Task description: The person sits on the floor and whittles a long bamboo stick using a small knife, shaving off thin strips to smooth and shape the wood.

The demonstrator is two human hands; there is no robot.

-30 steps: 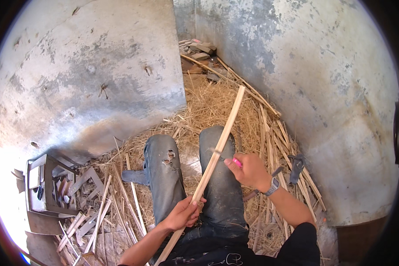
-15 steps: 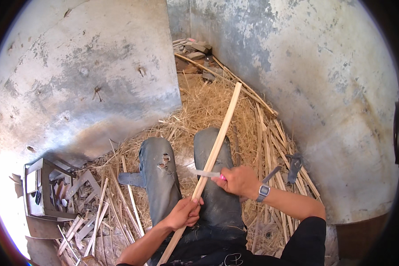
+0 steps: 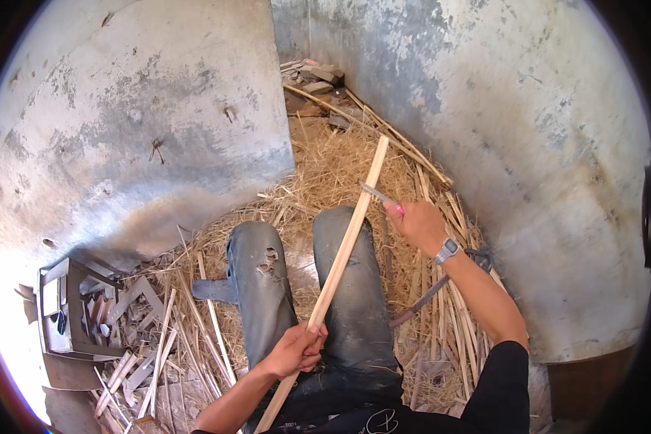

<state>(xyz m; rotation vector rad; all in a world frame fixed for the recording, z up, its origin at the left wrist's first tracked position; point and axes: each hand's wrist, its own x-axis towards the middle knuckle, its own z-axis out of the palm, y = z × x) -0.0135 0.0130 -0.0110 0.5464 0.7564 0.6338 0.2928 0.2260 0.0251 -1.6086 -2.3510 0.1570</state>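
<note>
A long, pale strip of wood (image 3: 342, 264) slants from my lap up across my right thigh, its far end above the straw. My left hand (image 3: 296, 348) is closed round its lower part, close to my body. In my right hand (image 3: 419, 225) is a knife (image 3: 376, 192) with a pink part at the handle; the fingers wrap the grip and hide most of it. The blade lies across the strip near its far end. A grey watch (image 3: 447, 250) sits on my right wrist.
Straw shavings (image 3: 325, 163) cover the floor ahead. Long wooden strips (image 3: 441, 318) lie along the right wall. At left, a dark wooden frame (image 3: 72, 311) stands beside scrap pieces. Broken bricks (image 3: 318, 79) are heaped in the far corner. A worn wall (image 3: 145, 130) rises at left.
My right hand has moved the knife away from me, up along the strip toward its far end. My left hand keeps its hold, and the strip has shifted slightly left.
</note>
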